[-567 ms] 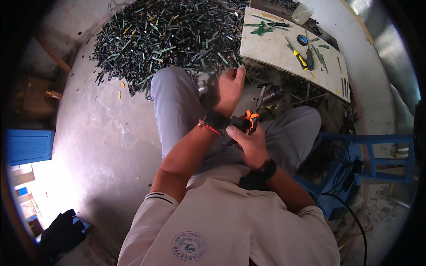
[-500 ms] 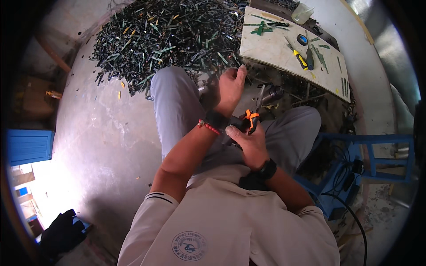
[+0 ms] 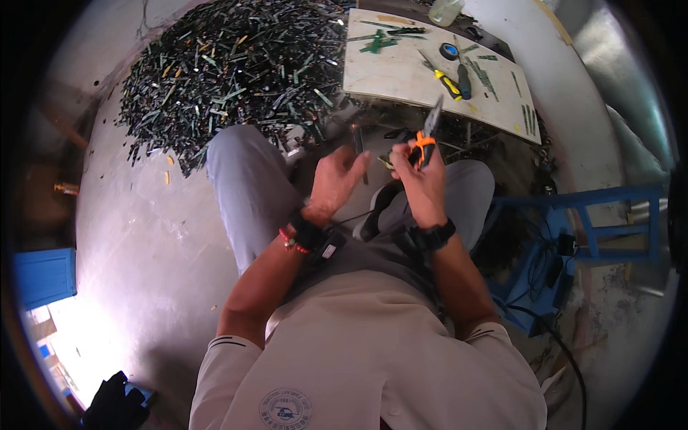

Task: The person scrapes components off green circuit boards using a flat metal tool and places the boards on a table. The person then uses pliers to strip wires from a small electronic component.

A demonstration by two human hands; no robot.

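Long-nose pliers [image 3: 433, 118] with orange and black handles are held in my right hand [image 3: 424, 188], their metal jaws pointing up and away from me. A small yellowish piece [image 3: 386, 163] shows beside that hand's fingertips; whether they touch it I cannot tell. My left hand [image 3: 335, 180] is closed around a narrow dark strip [image 3: 358, 140], which stands nearly upright between thumb and fingers. Both hands are above my lap, a short gap apart. Wide black bands circle my wrists, with a red bead bracelet on the left one.
A large heap of dark and green strips [image 3: 229, 79] covers the floor ahead. To its right a pale board [image 3: 401, 75] bears a blue-centred tape roll [image 3: 448, 51], a yellow-handled tool [image 3: 448, 84], a dark-handled tool [image 3: 464, 82] and green strips. A blue stool [image 3: 534, 287] with cables stands at right.
My hands have moved apart. The pliers now extend further forward, and a dark strip shows in my left hand. The whole view has shifted, moving the board and heap leftward in it.
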